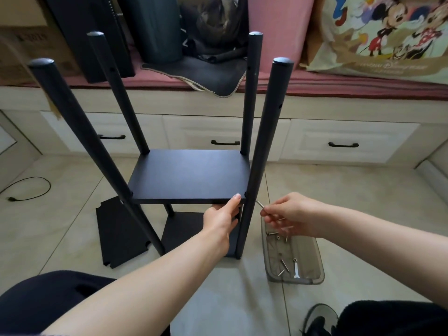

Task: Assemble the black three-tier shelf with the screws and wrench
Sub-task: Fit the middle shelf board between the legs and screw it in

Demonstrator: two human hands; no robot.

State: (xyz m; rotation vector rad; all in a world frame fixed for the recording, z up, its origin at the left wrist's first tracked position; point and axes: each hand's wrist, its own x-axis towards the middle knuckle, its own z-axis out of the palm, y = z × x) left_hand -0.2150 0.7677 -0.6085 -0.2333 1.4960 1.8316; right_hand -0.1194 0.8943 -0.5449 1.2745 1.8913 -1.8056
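On the floor at the left lies a loose black board [121, 232]. It is not part of the shelf yet, so one level still has to go on.

Next to it stands the shelf [189, 175]. Four black poles [72, 132] point up, and two boards look fitted: a low one near the floor and a middle one higher up. So the job looks about half done.

The left hand [224, 218] holds the front edge of the middle board near its right corner. The thumb lies on top and the fingers curl under it.

Just to the right is the front right pole [260, 154]. The right hand [291, 215] pinches a silver screw [260, 203] with its fingertips. The tip of the screw is right at the pole, where the middle board meets it. I think this corner is being fastened now.

Farther right, a clear tray [315, 260] sits on the floor. It holds more screws [283, 265] and a small wrench [296, 269], so there is still fastening and tightening left.
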